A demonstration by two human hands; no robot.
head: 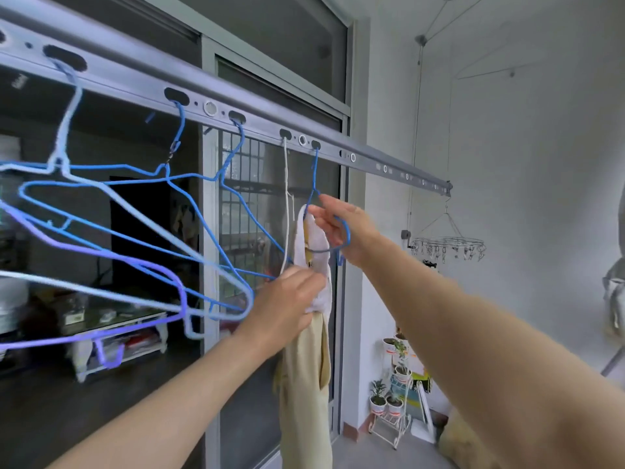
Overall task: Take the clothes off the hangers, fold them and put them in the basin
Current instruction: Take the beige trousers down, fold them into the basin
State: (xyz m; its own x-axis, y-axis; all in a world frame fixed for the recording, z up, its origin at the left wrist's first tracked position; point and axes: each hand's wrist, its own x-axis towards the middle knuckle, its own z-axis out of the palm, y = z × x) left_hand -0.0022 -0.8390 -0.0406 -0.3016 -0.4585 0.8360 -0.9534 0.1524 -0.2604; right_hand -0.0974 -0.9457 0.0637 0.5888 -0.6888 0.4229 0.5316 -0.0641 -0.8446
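A pale yellow and white garment (309, 377) hangs from a blue wire hanger (316, 184) hooked in the grey drying rail (263, 125). My left hand (287, 302) pinches the white upper part of the garment. My right hand (341, 228) grips the blue hanger just under its hook, at the shoulder. Several bare blue and pale hangers (111, 231) hang on the rail to the left. No basin is in view.
A dark window with a metal frame (209, 231) runs behind the rail. A round peg hanger (448, 247) hangs at the rail's far end. A white plant stand with small pots (394, 390) stands on the floor by the wall, with yellowish cloth (463, 441) lower right.
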